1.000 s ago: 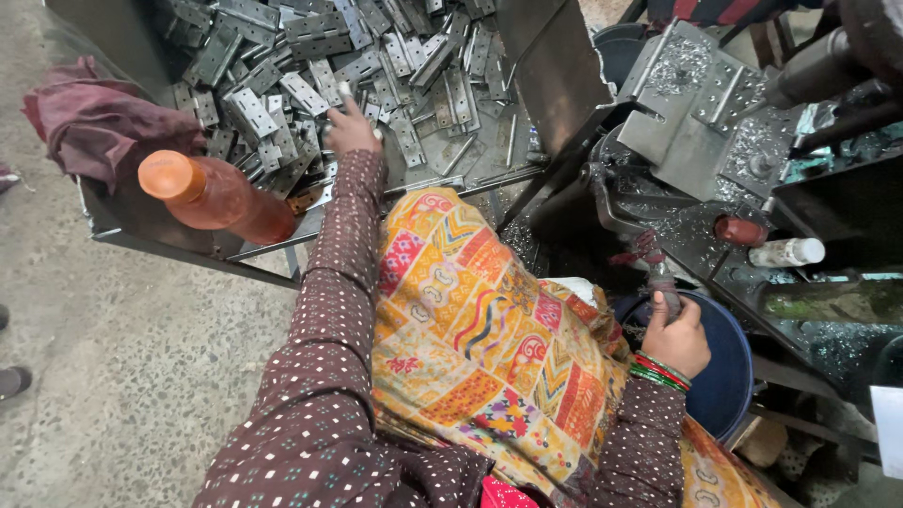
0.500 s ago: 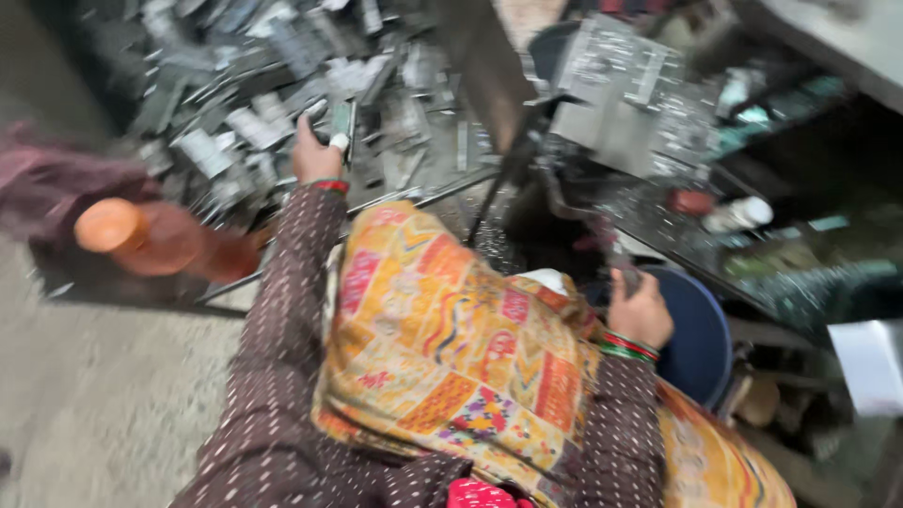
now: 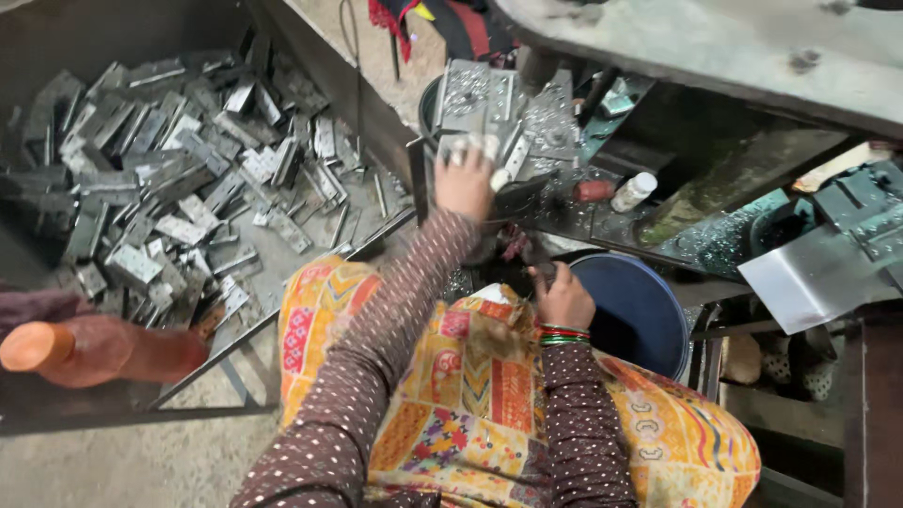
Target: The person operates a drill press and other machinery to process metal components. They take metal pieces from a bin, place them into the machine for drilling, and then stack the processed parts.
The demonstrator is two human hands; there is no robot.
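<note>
The light is soft and even, like daylight falling from above, and it casts no hard shadows. The pale slab (image 3: 715,47) beyond the right hand (image 3: 562,299) is the brightest area, slightly washed out. Left of the left hand (image 3: 463,181), the heap of metal plates (image 3: 169,179) catches dull grey gleams, without strong glare. Deep shadow fills the space under the slab and the far right edge. The orange bottle (image 3: 94,346) at the left edge is soft and out of focus. The patterned cloth (image 3: 470,395) near both hands looks sharp. Straight lines bow slightly toward the frame corners.
</note>
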